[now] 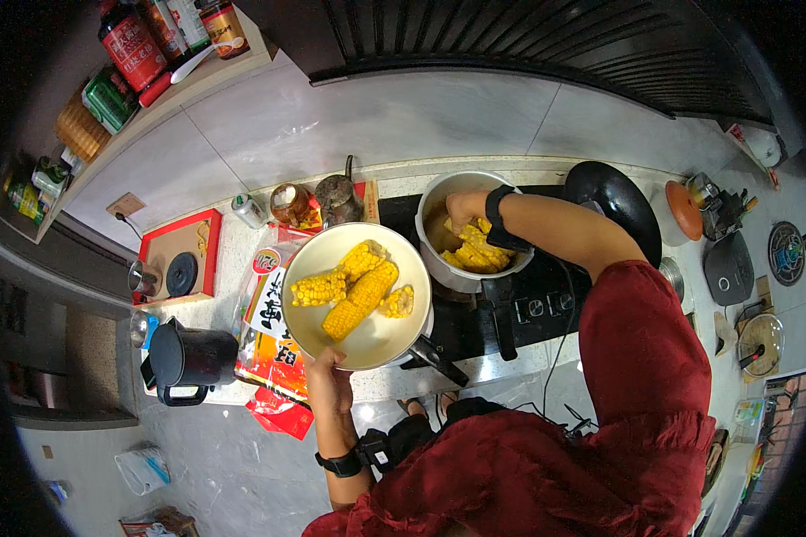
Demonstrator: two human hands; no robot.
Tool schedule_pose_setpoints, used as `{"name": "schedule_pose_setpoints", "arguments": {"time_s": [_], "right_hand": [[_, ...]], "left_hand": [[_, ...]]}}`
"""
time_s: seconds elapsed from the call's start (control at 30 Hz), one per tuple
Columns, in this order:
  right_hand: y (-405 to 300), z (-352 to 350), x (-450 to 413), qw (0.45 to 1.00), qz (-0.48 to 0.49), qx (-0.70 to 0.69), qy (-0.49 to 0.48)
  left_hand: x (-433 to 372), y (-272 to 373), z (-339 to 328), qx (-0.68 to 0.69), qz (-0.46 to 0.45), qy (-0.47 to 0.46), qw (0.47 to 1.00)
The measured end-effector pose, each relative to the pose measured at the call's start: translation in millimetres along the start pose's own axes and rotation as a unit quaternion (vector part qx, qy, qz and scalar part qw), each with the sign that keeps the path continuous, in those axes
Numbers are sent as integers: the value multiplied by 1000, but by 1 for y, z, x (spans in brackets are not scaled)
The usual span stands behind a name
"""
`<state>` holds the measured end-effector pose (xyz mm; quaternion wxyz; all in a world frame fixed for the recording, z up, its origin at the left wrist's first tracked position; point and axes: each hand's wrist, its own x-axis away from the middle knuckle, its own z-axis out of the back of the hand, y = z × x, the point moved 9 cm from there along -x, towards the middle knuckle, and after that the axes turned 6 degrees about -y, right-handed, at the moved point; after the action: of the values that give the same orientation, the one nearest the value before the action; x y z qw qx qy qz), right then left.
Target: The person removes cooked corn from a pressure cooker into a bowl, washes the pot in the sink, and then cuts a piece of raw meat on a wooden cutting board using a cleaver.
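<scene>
My left hand [330, 382] grips the near rim of a cream-coloured frying pan [309, 335] with a black handle. Several pieces of corn on the cob [361, 300] lie in the pan. To the right, a deep metal pot [436, 265] with a black handle stands on the black cooktop [527, 335] and holds more corn cobs [480, 252]. My right hand [465, 207] reaches down into this pot at the corn, its fingertips partly hidden; whether it grips a piece cannot be told.
Behind the pan stand a dark lidded pot [338, 194], a brown jar [290, 203] and a can [248, 210]. A black electric kettle [191, 356] and a printed plastic bag [258, 335] are at the left. A black wok [614, 205] stands right of the pot; a cable hangs over the counter edge.
</scene>
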<state>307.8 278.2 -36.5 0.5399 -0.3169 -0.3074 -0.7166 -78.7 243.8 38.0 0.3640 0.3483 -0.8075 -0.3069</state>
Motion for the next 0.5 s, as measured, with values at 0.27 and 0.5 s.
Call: {"name": "schedule_pose_setpoints", "arguments": {"time_s": [0.27,0.5], "right_hand": [[-2,-30,-44,988,-48,-22,-148],[5,-9,-23,994,-77,-74,-16]], "left_hand": [[2,1,7,5,-15,36,999],[-1,-2,5,8,-1,21,1000]]}}
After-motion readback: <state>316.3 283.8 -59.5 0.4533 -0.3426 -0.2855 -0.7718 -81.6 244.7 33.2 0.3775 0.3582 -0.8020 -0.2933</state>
